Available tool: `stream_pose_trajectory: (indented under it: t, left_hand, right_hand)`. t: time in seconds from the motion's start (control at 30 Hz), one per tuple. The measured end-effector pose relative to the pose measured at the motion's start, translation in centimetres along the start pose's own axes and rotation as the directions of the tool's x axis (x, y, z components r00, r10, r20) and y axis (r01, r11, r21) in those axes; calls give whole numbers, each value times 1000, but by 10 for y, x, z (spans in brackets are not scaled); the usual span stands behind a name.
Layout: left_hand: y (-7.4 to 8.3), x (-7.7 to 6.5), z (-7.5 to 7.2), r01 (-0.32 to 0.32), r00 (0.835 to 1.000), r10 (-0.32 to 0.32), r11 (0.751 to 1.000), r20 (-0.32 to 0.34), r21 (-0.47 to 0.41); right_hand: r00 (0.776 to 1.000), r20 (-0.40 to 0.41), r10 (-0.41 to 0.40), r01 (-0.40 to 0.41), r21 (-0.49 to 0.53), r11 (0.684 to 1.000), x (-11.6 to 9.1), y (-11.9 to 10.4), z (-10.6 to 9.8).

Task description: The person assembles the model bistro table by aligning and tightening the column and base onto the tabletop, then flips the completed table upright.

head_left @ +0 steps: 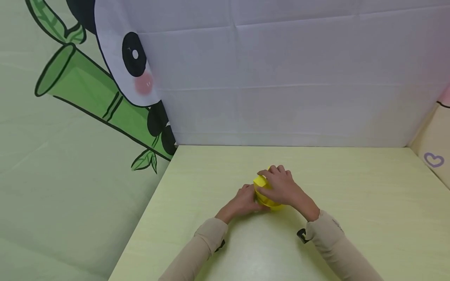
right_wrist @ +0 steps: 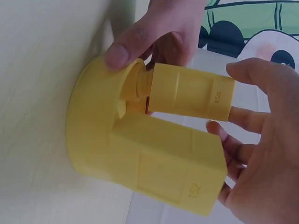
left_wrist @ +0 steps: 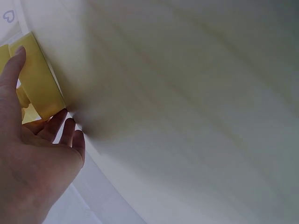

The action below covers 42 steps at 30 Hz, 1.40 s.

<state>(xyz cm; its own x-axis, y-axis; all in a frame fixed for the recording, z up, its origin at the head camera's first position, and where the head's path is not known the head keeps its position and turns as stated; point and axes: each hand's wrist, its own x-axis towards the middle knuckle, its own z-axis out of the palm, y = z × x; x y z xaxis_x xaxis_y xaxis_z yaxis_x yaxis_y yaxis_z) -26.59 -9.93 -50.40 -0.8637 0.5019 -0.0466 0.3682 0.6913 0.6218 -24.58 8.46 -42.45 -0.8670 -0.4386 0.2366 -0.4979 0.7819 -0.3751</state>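
A yellow round base [right_wrist: 91, 121] with a thick curved wall stands on the table. My left hand [head_left: 246, 201] holds it from the left, its thumb on the wall in the right wrist view and its other fingers partly hidden. A narrow yellow block [right_wrist: 191, 91], marked with a small number, sits at the base's opening on a rounded neck. Beside it rises a wider yellow block [right_wrist: 173, 163], also numbered. From above, my right hand [head_left: 281, 187] pinches the outer end of the narrow block between thumb and finger; its lower fingers lie by the wider block's end.
The pale table [head_left: 351, 195] runs back to a white cloth wall [head_left: 281, 78]. A green printed panel [head_left: 63, 175] borders the left side, and a cream panel [head_left: 436, 144] with a heart stands at the right.
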Motion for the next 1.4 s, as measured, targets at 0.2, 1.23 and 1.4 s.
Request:
stream_pose_trajectory:
  t: [0.2,1.23,1.4]
  left_hand:
    - [2,-1,0,12,1000,-12,1000,-3,12]
    - [0,2,2,-13,1000,14,1000,-11,16]
    - [0,1,1,-17,1000,18,1000,-8,25]
  right_hand:
    - [999,-36,31,-31,-21,999,0,9,3]
    - [996,-79,49,-59,-129,990,-4,13,3]
    - [998,-67,-17,12,-78,997,-9,13,-2]
